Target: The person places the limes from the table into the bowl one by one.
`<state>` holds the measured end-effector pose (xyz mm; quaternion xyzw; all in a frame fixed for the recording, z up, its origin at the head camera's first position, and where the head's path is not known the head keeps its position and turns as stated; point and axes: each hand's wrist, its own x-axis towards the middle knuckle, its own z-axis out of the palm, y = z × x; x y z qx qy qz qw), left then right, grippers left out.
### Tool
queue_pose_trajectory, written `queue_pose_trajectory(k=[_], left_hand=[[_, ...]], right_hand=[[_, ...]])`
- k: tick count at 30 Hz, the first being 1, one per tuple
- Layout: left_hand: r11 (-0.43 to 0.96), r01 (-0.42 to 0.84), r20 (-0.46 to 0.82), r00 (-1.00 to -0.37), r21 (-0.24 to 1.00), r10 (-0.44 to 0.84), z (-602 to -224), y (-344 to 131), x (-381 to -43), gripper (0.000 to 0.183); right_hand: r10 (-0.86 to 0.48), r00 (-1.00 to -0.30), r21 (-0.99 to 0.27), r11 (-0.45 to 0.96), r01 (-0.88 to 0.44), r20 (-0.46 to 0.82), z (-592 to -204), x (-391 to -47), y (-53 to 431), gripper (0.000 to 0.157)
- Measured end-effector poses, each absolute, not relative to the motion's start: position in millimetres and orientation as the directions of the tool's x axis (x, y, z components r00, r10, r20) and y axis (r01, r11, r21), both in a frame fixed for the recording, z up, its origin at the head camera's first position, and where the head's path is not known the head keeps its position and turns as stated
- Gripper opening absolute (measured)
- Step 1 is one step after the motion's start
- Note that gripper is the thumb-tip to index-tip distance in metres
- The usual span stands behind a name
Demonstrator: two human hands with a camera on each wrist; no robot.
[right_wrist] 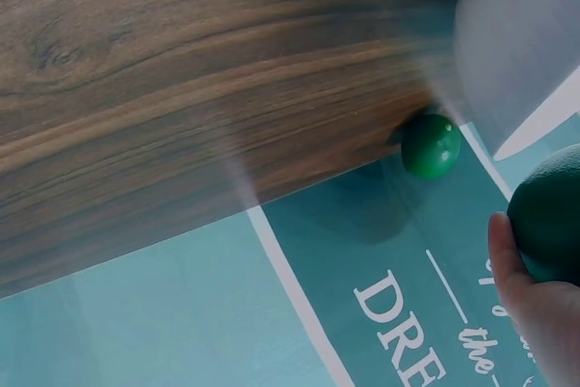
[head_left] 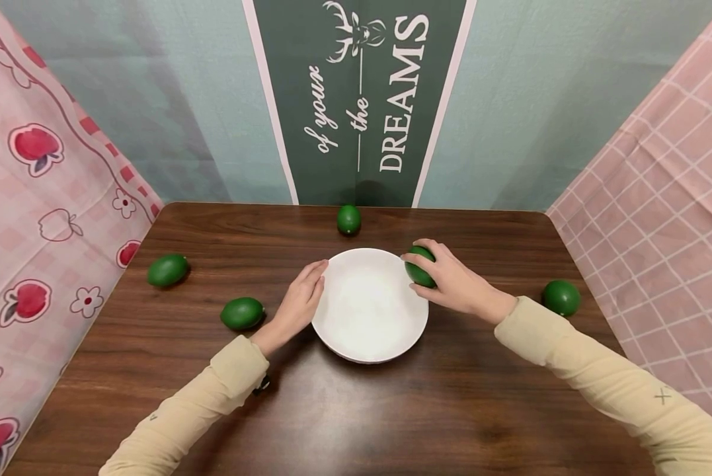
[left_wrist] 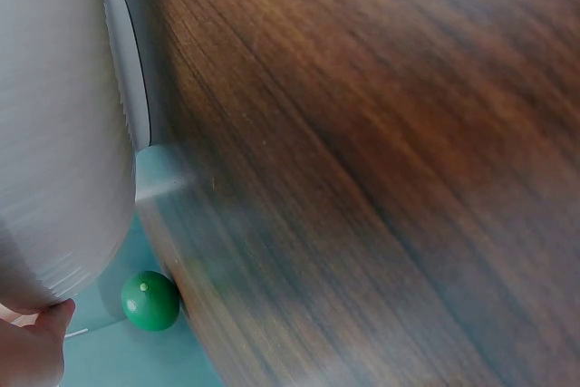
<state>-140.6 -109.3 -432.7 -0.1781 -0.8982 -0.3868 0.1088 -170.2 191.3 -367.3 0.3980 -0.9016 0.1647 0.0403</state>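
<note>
A white bowl stands upright on the brown table, with nothing lying in it. My left hand rests against the bowl's left side, fingers fairly straight along the rim. In the left wrist view, a fingertip of that hand touches the bowl's ribbed outer wall. My right hand grips a green lime close over the bowl's right rim. The right wrist view shows the held lime partly cut off at the frame edge, a finger curved against it.
One lime lies behind the bowl near the table's back edge. Two more, a near-left lime and a far-left lime, lie left of it. Another lime sits by the right edge. Curtains surround the table.
</note>
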Motion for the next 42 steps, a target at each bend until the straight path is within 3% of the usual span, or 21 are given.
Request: queue_pose_trajectory(k=[42], left_hand=[[0.642,0.392,0.322,-0.918,0.660,0.230,-432.9,-108.9,-140.9,0.037]], right_hand=[[-0.777,-0.619,-0.268,0.577,-0.772,0.111,-383.9,-159.7,170.9,0.041]])
